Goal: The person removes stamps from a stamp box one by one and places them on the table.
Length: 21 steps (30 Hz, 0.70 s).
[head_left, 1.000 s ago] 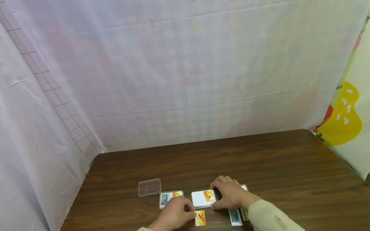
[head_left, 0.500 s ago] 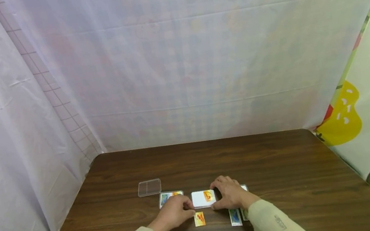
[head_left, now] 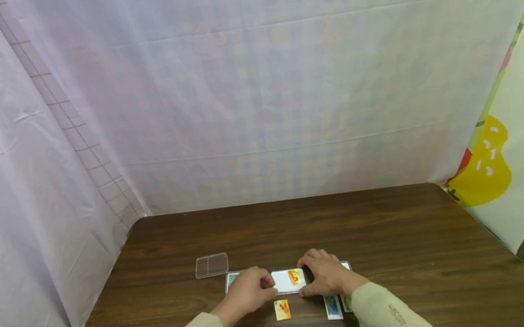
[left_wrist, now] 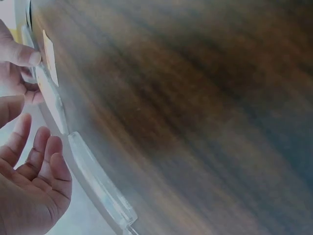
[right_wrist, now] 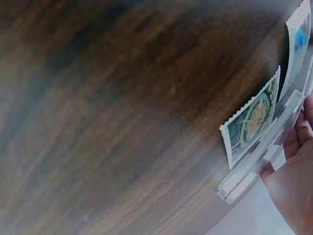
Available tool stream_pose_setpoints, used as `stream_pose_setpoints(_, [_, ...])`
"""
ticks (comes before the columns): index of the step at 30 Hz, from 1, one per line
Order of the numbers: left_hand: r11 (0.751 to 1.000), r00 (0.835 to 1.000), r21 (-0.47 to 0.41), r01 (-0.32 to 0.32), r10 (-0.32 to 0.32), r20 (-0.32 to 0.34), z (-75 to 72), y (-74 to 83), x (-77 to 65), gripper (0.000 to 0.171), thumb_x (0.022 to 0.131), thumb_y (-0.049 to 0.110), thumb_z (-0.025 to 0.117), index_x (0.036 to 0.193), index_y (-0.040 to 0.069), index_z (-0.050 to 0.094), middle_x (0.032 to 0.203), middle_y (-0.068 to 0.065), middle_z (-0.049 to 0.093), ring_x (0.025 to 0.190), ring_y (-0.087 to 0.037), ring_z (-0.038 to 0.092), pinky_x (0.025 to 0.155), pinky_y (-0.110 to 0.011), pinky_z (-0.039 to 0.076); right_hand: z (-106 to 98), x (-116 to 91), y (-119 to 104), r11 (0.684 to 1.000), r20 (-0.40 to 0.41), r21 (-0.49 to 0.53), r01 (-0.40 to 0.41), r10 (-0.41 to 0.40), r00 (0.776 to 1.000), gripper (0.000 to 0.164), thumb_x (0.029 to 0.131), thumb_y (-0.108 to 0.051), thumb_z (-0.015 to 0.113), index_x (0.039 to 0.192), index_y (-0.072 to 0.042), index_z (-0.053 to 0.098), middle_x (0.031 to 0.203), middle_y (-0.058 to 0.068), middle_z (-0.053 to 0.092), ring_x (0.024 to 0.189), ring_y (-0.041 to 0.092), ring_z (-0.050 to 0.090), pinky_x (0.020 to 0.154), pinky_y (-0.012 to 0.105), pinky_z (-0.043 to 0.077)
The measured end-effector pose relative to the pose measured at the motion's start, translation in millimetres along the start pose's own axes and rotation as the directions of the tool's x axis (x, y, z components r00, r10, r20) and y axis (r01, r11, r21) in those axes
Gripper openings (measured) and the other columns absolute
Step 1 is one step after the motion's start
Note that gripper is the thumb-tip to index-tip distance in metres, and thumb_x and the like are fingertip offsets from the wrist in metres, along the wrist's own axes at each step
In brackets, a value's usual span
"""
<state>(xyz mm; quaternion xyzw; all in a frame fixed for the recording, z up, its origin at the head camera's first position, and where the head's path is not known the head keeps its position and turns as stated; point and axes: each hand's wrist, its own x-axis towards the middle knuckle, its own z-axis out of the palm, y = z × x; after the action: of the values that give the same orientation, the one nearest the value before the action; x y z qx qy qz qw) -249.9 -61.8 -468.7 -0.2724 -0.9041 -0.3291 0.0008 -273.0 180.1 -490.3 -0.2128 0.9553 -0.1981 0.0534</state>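
Note:
In the head view a flat clear case (head_left: 282, 281) with a white insert lies mid-table, an orange stamp (head_left: 296, 277) showing at its right end. My right hand (head_left: 328, 271) holds that end, thumb at the near edge and fingers at the far one. By the left end is my left hand (head_left: 249, 290), fingers loosely bent; the left wrist view shows nothing between its thumb and fingers. A loose orange and yellow stamp (head_left: 282, 310) lies just in front of the case. Partly under my left hand is another clear case (head_left: 231, 280).
An empty-looking clear lid (head_left: 211, 266) lies at the back left of the brown table (head_left: 380, 225). To the right, partly behind my right hand, is a further clear case (right_wrist: 261, 147), with a blue stamp (head_left: 333, 307) and a green stamp (right_wrist: 252, 120) before it.
The loose orange stamp has shifted slightly left and nearer me. My left hand has left it and moved up beside the case's left end. My right hand stays in place.

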Motion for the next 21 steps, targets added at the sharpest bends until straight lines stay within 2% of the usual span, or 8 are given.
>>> stream_pose_setpoints(15, [0.999,0.999,0.028,0.036,-0.036,-0.017,-1.7,5.8,18.5,0.012,0.082,0.018,0.077,0.088,0.009,0.071,0.084,0.0,0.062,0.075,-0.013,0.057,0.068,-0.03,0.047,0,0,-1,1.0,-0.008,-0.006,0.003,-0.003,1.0,0.058,0.076,-0.042,0.083,0.12,-0.01,0.061,0.127,0.012,0.053,0.122,0.038,0.046,0.102,0.061,0.033])
stream_pose_setpoints(21, [0.999,0.999,0.027,0.041,-0.04,-0.018,-0.1,5.6,26.8,0.012,0.083,0.018,0.076,0.088,0.009,0.071,0.087,-0.001,0.063,0.081,-0.016,0.059,0.074,-0.034,0.049,3,1,1,1.0,-0.019,-0.003,0.018,-0.018,1.0,0.058,0.075,-0.041,0.082,0.119,-0.01,0.061,0.125,0.012,0.053,0.121,0.038,0.047,0.101,0.062,0.034])
